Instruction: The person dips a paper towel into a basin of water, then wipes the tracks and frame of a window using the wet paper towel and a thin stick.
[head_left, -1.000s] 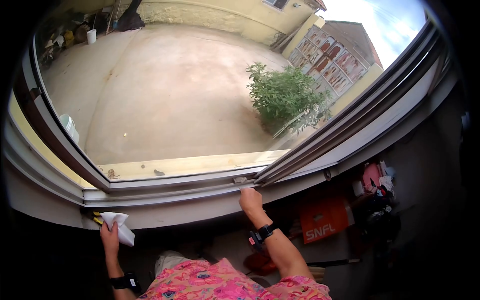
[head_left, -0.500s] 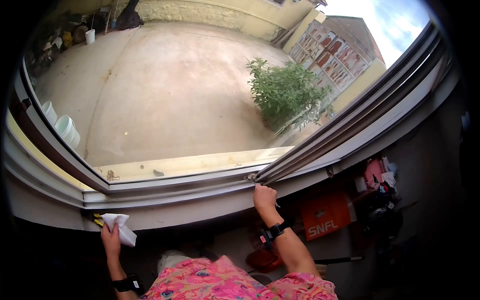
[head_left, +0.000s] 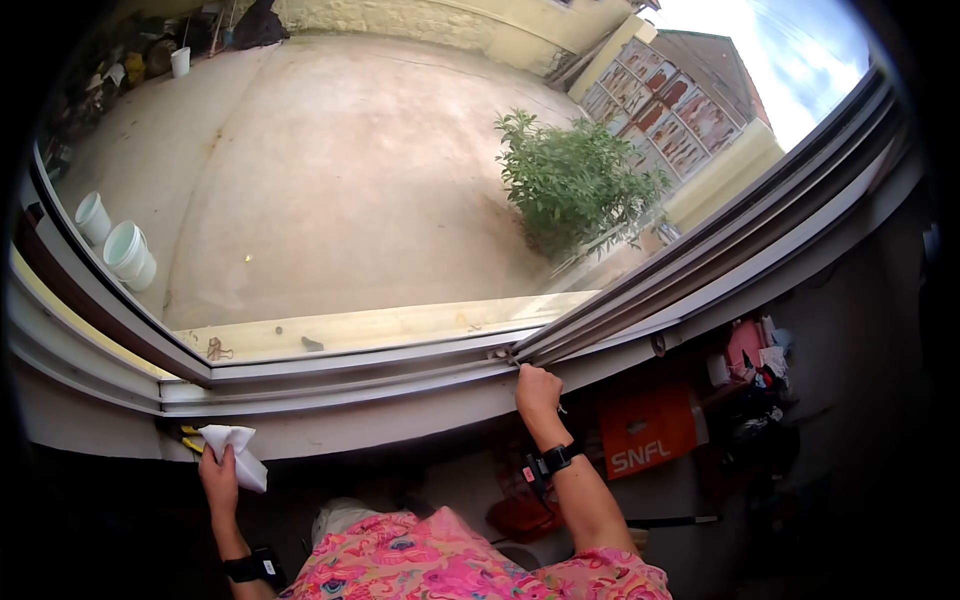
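Observation:
My left hand (head_left: 219, 472) is closed on a folded white cloth (head_left: 242, 462) at the left end of the sill. A yellow-handled tool (head_left: 190, 434) lies just behind the cloth. My right hand (head_left: 539, 390) is closed at the window's lower track (head_left: 400, 375), holding a thin tool whose tip reaches into the track. A small pale piece (head_left: 500, 353) sits in the track by that tip, beside the corner of the sliding frame. Most of the thin tool is hidden in my fingers.
The sliding window frames (head_left: 700, 250) rise on the right. Below the sill are an orange SNFL bag (head_left: 650, 440) and a pile of items (head_left: 755, 360). Outside are a green bush (head_left: 570, 185), white buckets (head_left: 125, 250) and a rusty gate (head_left: 665, 110).
My right hand has moved to the right along the track, and the small pale piece has shifted right with it to the frame corner. My left hand stays on the cloth.

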